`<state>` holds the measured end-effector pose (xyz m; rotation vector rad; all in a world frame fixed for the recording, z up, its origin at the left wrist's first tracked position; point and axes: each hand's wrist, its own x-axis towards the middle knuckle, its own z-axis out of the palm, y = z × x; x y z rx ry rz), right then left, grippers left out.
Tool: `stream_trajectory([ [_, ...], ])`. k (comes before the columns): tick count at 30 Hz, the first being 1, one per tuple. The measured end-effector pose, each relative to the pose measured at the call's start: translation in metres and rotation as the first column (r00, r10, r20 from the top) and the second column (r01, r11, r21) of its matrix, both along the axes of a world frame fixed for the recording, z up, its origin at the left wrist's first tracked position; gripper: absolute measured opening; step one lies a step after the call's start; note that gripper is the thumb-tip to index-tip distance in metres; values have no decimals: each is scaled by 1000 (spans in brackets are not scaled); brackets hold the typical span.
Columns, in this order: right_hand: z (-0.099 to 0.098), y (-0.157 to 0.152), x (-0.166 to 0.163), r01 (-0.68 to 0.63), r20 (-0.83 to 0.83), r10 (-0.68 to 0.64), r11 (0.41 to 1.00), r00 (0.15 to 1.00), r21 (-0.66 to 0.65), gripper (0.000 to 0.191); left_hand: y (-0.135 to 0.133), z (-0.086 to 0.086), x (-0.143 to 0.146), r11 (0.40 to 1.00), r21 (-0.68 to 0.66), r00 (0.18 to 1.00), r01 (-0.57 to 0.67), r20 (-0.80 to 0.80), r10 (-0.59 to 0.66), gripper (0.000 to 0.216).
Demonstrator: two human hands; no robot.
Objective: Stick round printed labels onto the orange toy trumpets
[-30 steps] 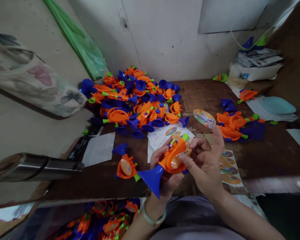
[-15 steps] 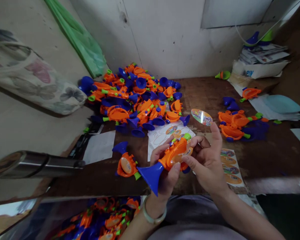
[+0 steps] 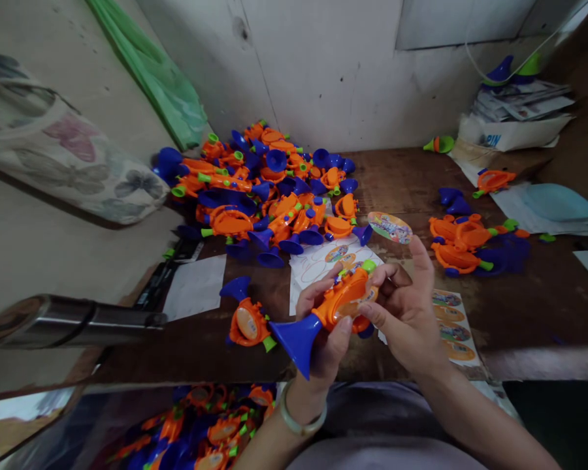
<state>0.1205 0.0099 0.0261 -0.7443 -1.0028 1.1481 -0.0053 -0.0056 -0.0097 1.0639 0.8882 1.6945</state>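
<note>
My left hand grips an orange toy trumpet with a blue bell and a green mouthpiece, held over the table's front edge. My right hand presses thumb and forefinger on the oval sticker on the trumpet's side. A second oval sticker clings to my raised right fingertip. A finished trumpet lies on the table just left of my hands. Sticker sheets lie under and right of my right hand.
A big pile of orange and blue trumpets fills the table's back left. A smaller group lies at right. Papers and a box sit at the far right. A metal tube juts in from the left. More trumpets lie below the table.
My hands have stayed in place with the trumpet. The sticker on my right fingertip has drifted slightly left and tilted. The view has shifted a little.
</note>
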Motion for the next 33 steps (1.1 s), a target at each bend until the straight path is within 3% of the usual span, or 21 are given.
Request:
stream_trajectory([
  [8, -2, 3, 1, -5, 98, 3, 1000, 995, 25, 98, 0, -9, -1, 999, 39, 999, -23, -27, 24, 39],
  [11, -4, 2, -1, 97, 207, -123, 986, 971, 132, 91, 0, -9, 1, 997, 67, 999, -41, -7, 41, 38],
  [14, -4, 3, -2, 227, 300, -326, 920, 896, 320, 87, 0, -7, 3, 992, 115, 999, -45, 13, 44, 38],
  [18, -3, 7, 0, 268, 372, -449, 854, 812, 446, 85, -1, -3, 4, 989, 149, 1000, -23, 23, 20, 39],
  [23, 0, 10, -3, 240, 365, -414, 868, 834, 435, 92, -4, -4, 4, 986, 164, 1000, -20, 8, 19, 39],
  [28, 1, 6, -8, 253, 371, -387, 898, 844, 361, 87, -5, -7, 4, 991, 125, 998, -55, -3, 56, 38],
  [31, -3, 12, -2, 344, 426, -454, 886, 783, 312, 80, -5, -6, 3, 989, 97, 993, -114, -28, 117, 36],
  [33, -9, 20, 3, 433, 440, -520, 854, 732, 288, 87, -4, -4, 2, 991, 49, 992, -128, -14, 129, 40],
])
